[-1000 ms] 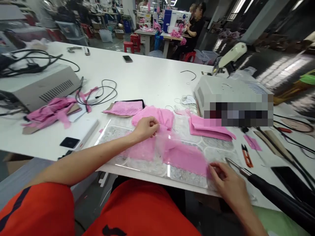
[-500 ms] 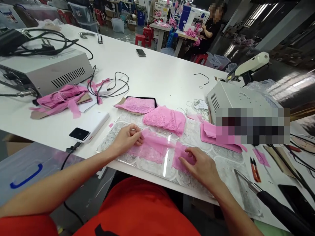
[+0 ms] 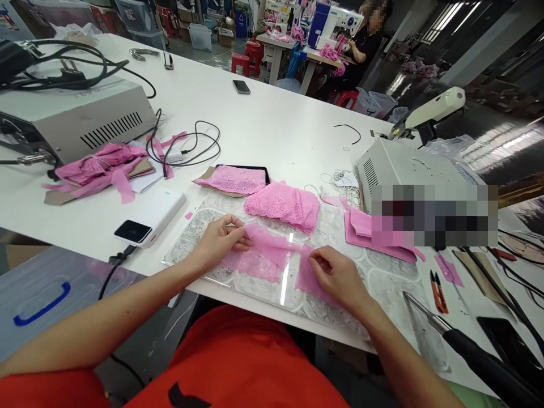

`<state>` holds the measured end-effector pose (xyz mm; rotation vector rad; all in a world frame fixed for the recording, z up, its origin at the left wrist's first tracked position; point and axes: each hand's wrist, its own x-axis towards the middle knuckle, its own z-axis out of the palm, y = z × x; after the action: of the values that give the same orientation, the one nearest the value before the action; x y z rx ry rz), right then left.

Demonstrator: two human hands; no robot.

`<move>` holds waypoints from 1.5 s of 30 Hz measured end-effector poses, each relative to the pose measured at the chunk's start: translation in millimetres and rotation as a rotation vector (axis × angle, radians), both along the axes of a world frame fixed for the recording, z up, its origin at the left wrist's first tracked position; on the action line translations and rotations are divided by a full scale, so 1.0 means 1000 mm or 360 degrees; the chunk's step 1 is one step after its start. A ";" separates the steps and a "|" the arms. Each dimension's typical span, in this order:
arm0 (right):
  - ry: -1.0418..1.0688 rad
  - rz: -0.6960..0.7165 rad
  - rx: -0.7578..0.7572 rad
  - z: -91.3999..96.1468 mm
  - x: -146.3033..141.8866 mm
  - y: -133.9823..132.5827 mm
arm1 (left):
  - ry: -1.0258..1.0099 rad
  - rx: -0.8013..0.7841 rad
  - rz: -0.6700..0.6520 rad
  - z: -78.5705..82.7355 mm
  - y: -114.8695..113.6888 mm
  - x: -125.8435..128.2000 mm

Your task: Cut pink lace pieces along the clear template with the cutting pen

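We have one piece of pink lace point(image 3: 272, 249), thin and partly see-through, with a fine flowered pattern. It is rumpled and folded over itself, not spread flat, and runs sideways across the clear sheet point(image 3: 382, 283) near the table's front edge. Our left hand point(image 3: 221, 239) pinches its left end and our right hand point(image 3: 340, 277) pinches its right end, with the middle resting on the sheet.

In front of you a long white table point(image 3: 276, 122) stretches into a big workshop. Behind it, on the grey floor point(image 3: 212, 59), red stools point(image 3: 243, 62) stand beside a smaller table point(image 3: 276, 41) with a blue and white sewing machine point(image 3: 334, 17), where another person point(image 3: 361, 54) sits. Plastic crates point(image 3: 136, 11) stand far left. Long ceiling lamps point(image 3: 444, 14) shine upper right.
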<state>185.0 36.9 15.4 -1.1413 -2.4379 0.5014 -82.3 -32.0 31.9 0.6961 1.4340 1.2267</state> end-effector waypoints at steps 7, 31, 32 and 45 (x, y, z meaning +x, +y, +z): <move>-0.0185 0.0250 0.0414 -0.009 -0.045 -0.009 | -0.0255 -0.0052 0.0021 0.011 0.010 0.012; -0.0180 0.0945 0.0512 -0.006 -0.059 -0.014 | 0.1925 0.0328 -0.0390 -0.012 -0.034 -0.043; -0.0189 0.0941 0.0508 -0.006 -0.058 -0.014 | 0.1960 0.0334 -0.0410 -0.014 -0.029 -0.044; -0.0174 0.0938 0.0470 -0.002 -0.052 -0.016 | 0.2228 0.0320 -0.0504 -0.018 -0.039 -0.059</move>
<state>133.3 21.4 13.7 -0.3277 -2.8128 0.2276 -140.8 -71.2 13.7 2.0698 2.1265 0.5329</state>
